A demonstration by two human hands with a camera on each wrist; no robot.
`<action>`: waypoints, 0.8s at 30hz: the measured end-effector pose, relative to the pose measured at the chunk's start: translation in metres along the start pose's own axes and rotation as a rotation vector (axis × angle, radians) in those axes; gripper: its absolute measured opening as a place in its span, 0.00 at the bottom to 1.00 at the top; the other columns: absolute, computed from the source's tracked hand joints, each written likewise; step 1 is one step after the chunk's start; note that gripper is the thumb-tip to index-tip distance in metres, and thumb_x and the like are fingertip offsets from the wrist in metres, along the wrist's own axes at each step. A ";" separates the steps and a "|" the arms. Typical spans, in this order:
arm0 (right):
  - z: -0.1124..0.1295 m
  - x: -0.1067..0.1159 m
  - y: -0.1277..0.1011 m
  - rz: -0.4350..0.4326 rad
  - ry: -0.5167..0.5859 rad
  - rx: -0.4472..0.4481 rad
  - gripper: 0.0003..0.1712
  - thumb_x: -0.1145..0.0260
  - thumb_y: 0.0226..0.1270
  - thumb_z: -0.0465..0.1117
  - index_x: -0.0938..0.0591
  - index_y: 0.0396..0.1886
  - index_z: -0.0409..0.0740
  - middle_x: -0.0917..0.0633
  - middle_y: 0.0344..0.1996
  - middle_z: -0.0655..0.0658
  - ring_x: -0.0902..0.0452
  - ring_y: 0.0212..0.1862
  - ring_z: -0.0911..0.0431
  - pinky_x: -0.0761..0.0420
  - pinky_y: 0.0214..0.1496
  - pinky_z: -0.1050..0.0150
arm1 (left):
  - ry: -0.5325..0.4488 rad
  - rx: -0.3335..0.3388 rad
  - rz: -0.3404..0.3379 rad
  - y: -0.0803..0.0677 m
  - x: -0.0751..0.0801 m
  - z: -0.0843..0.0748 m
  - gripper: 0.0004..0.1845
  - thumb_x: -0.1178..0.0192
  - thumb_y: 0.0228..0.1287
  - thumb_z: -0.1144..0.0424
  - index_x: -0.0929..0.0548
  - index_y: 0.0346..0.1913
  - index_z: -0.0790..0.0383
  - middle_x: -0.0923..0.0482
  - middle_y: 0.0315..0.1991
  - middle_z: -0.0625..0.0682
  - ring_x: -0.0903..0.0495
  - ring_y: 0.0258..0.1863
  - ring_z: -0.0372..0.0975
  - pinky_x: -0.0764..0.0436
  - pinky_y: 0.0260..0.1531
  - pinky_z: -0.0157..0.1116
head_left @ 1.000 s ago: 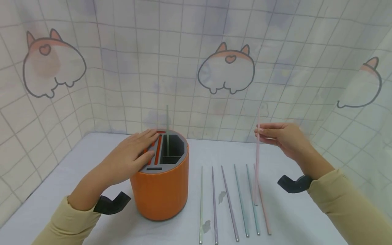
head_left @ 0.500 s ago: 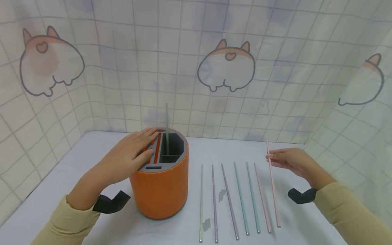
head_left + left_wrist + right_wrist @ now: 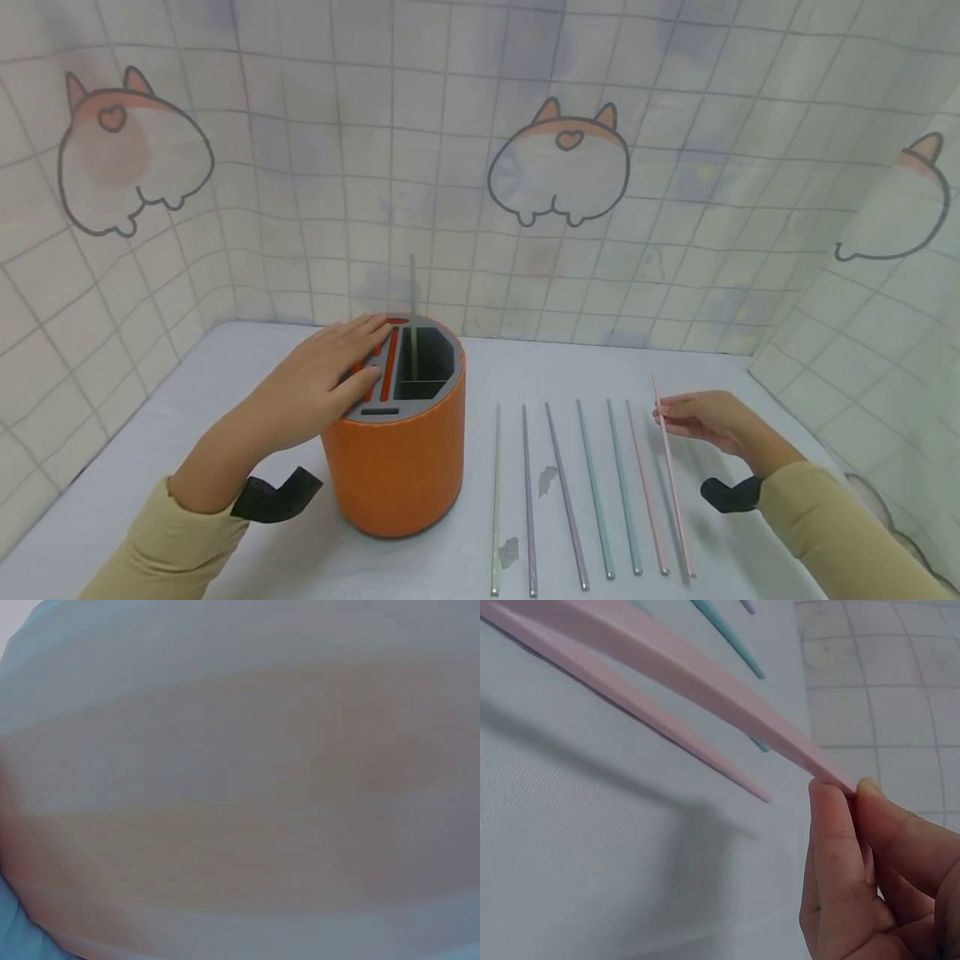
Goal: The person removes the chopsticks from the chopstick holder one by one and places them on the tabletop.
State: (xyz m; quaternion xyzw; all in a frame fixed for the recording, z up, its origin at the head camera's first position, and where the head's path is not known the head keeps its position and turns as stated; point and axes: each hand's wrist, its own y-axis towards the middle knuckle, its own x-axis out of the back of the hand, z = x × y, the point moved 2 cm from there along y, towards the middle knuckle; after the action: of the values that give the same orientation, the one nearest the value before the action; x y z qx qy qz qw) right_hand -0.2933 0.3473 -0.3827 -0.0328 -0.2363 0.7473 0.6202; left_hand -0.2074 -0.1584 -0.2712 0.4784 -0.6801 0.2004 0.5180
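Note:
My left hand (image 3: 322, 375) lies with its fingers extended across the grey top of an orange utensil holder (image 3: 397, 479). A pale green chopstick (image 3: 412, 292) stands upright in the holder's large dark compartment. Between thumb and fingertips, my right hand (image 3: 705, 421) pinches a pink chopstick (image 3: 674, 483) near its thin upper end. That chopstick slants down toward me, its thick end low over the white tabletop. Beside it on the left lies another pink chopstick (image 3: 647, 492). In the right wrist view, the pinched chopstick (image 3: 720, 697) runs above the lying one, and a shadow falls below.
Farther left lie teal chopsticks (image 3: 595, 487), purple chopsticks (image 3: 528, 500) and a green chopstick (image 3: 496, 500), roughly parallel. Grey patches (image 3: 509, 552) mark the white tabletop (image 3: 285, 550). A checked curtain (image 3: 375, 167) with cartoon animals hangs behind. The left wrist view is a blur.
My right hand has come down and a little right with the pink chopstick, from above the row to beside the other pink one. The left hand stays on the holder.

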 end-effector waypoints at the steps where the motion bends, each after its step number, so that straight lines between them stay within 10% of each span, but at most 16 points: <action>1: -0.002 0.001 0.001 -0.006 0.003 -0.009 0.29 0.35 0.70 0.36 0.29 0.63 0.21 0.10 0.38 0.49 0.11 0.40 0.58 0.12 0.46 0.67 | -0.002 0.001 -0.002 0.000 0.000 0.000 0.30 0.57 0.79 0.52 0.41 0.78 0.59 0.44 0.79 0.55 0.49 0.79 0.54 0.49 0.77 0.58; 16: -0.034 0.003 0.017 -0.072 0.026 -0.091 0.29 0.33 0.67 0.34 0.28 0.62 0.20 0.12 0.31 0.53 0.14 0.34 0.63 0.13 0.41 0.69 | -0.014 0.006 0.005 0.001 -0.002 0.000 0.30 0.57 0.79 0.53 0.41 0.78 0.59 0.45 0.79 0.55 0.49 0.79 0.54 0.50 0.77 0.59; 24: -0.030 0.001 0.023 -0.205 -0.273 -0.108 0.23 0.31 0.66 0.39 0.20 0.53 0.23 0.12 0.25 0.52 0.17 0.28 0.62 0.13 0.34 0.70 | -0.018 0.017 0.004 0.000 -0.001 0.000 0.30 0.57 0.79 0.52 0.42 0.78 0.59 0.46 0.79 0.57 0.49 0.79 0.55 0.50 0.77 0.59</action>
State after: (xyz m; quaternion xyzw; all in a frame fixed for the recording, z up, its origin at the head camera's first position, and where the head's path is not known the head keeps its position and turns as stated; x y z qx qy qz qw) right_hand -0.3039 0.3547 -0.4183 0.0602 -0.3602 0.6638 0.6527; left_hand -0.2077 -0.1584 -0.2718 0.4834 -0.6838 0.2031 0.5075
